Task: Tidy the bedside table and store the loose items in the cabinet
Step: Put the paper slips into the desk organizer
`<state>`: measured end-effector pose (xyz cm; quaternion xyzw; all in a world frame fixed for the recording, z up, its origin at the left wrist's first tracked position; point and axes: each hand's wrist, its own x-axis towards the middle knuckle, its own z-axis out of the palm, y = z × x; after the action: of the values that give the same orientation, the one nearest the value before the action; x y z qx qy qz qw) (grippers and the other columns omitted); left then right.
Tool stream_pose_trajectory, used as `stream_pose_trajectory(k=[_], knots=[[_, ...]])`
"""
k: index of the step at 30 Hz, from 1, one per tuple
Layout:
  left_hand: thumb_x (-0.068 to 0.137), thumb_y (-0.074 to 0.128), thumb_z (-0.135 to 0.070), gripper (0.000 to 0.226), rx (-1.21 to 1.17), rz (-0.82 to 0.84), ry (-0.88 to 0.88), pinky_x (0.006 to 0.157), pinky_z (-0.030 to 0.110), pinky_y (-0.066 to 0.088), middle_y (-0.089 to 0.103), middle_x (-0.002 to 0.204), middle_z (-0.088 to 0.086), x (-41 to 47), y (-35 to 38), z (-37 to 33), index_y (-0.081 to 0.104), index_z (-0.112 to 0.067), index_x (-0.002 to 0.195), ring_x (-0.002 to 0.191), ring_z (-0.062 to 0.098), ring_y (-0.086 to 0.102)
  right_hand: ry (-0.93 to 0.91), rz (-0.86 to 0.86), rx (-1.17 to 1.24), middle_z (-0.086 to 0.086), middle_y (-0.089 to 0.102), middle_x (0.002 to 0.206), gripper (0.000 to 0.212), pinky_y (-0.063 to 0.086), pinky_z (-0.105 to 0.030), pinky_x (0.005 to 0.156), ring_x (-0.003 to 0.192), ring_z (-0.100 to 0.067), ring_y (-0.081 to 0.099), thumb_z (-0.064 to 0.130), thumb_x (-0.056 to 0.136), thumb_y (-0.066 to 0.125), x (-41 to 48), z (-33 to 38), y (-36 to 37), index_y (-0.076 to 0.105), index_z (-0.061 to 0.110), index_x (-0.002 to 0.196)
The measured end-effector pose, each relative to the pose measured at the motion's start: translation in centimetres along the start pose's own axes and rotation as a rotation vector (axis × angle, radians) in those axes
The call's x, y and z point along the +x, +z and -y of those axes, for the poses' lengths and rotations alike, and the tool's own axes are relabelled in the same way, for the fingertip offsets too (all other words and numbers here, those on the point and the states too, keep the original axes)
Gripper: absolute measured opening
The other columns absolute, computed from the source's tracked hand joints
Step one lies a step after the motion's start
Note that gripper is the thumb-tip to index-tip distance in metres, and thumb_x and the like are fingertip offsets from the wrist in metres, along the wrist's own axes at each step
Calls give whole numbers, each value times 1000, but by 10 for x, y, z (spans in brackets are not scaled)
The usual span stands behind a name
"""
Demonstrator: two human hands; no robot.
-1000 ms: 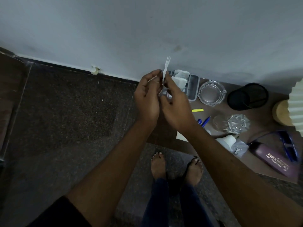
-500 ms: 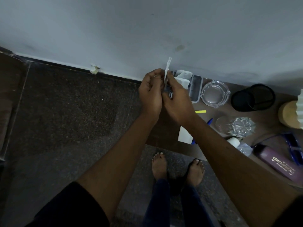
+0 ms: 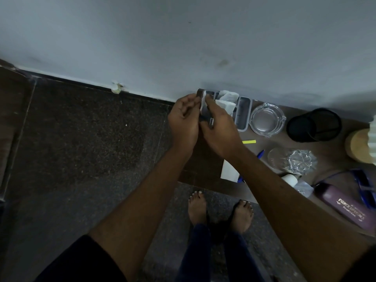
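My left hand (image 3: 183, 121) and my right hand (image 3: 220, 130) meet over the left end of the brown bedside table (image 3: 205, 165). Both pinch a thin white plastic fork (image 3: 203, 101); only a short white piece shows between the fingertips. Just behind them a grey organiser tray (image 3: 243, 113) stands against the wall, with white tissue (image 3: 227, 99) in it. Loose on the table lie a yellow marker cap (image 3: 248, 141), a blue pen (image 3: 260, 153), a white paper (image 3: 228, 171), a small white bottle (image 3: 291, 180), a purple glasses case (image 3: 345, 204) and blue glasses (image 3: 364, 188).
A glass ashtray (image 3: 266, 119), a black mesh pen holder (image 3: 313, 125) and a cut-glass piece (image 3: 295, 161) stand further right. A lamp with a wooden base (image 3: 360, 146) is at the right edge. My bare feet (image 3: 219, 210) stand on the dark floor (image 3: 81, 149) below the table's front edge.
The fork stood tall above my fingers; now it sits lower, almost hidden between them. Both hands have stayed together by the tray.
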<state>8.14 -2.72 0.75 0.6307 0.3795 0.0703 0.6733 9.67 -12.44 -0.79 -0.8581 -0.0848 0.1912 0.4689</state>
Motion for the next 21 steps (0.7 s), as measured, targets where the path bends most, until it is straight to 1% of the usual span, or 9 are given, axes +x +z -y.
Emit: stream_pose_trajectory(k=[1, 3, 5, 6, 8, 10, 15, 18, 21], knots=[[94, 65, -1, 28, -5, -8, 0, 99, 48, 56, 72, 116, 17, 0, -1, 0, 64, 3, 122, 111, 26, 70, 6, -11, 18, -8, 53, 146, 61, 34, -24, 110, 126, -10, 47, 15, 97, 59, -1, 1, -1, 36, 15, 153], [93, 66, -1, 28, -20, -17, -7, 101, 48, 55, 72, 116, 16, 1, -5, 0, 65, 2, 121, 112, 26, 70, 19, -41, 58, -8, 51, 148, 59, 38, -38, 117, 134, -17, 47, 14, 96, 59, -4, 3, -5, 39, 14, 152], [92, 65, 2, 29, -36, -20, -18, 102, 48, 54, 72, 117, 16, 1, -11, 1, 65, 1, 121, 113, 26, 69, 13, -72, 76, -5, 52, 147, 56, 44, -42, 113, 134, -21, 49, 16, 96, 59, -11, 3, -9, 43, 17, 149], [91, 65, 3, 29, -42, -22, -26, 102, 47, 54, 72, 116, 16, 0, -15, 2, 65, 0, 120, 113, 26, 70, 3, -92, 84, -3, 54, 144, 53, 46, -36, 111, 132, -19, 52, 17, 95, 60, -16, 2, -12, 47, 18, 147], [89, 65, 6, 30, -40, -30, -43, 100, 44, 56, 73, 114, 15, -6, -24, 6, 66, -3, 118, 111, 25, 71, -30, -139, 88, 0, 60, 136, 47, 45, -13, 102, 123, -13, 57, 16, 93, 63, -26, -1, -16, 56, 18, 139], [88, 66, 6, 31, -8, -29, -49, 95, 39, 58, 74, 111, 12, -16, -32, 14, 69, -10, 114, 107, 23, 72, -70, -182, 79, 3, 64, 125, 39, 45, -7, 95, 114, -8, 60, 16, 91, 64, -38, -8, -19, 62, 16, 130], [88, 64, 9, 33, 109, 42, -111, 94, 40, 58, 74, 112, 13, -45, -42, 50, 70, -18, 106, 108, 28, 71, -10, -236, 31, 5, 67, 110, 27, 56, -28, 86, 96, -10, 65, 15, 92, 64, -72, -36, -21, 67, 17, 119], [90, 63, 8, 31, 232, 107, -190, 99, 44, 56, 73, 114, 11, -62, -41, 79, 69, -12, 112, 109, 25, 70, 82, -193, -54, 1, 68, 119, 31, 56, -38, 92, 106, -14, 64, 14, 92, 66, -102, -55, -13, 64, 16, 124], [90, 66, 2, 30, 367, 163, -209, 98, 39, 57, 73, 113, 3, -77, -41, 101, 70, -11, 117, 106, 16, 69, 198, -78, -84, -3, 60, 137, 44, 50, -41, 104, 122, -19, 58, 16, 94, 65, -128, -67, 1, 56, 15, 137]])
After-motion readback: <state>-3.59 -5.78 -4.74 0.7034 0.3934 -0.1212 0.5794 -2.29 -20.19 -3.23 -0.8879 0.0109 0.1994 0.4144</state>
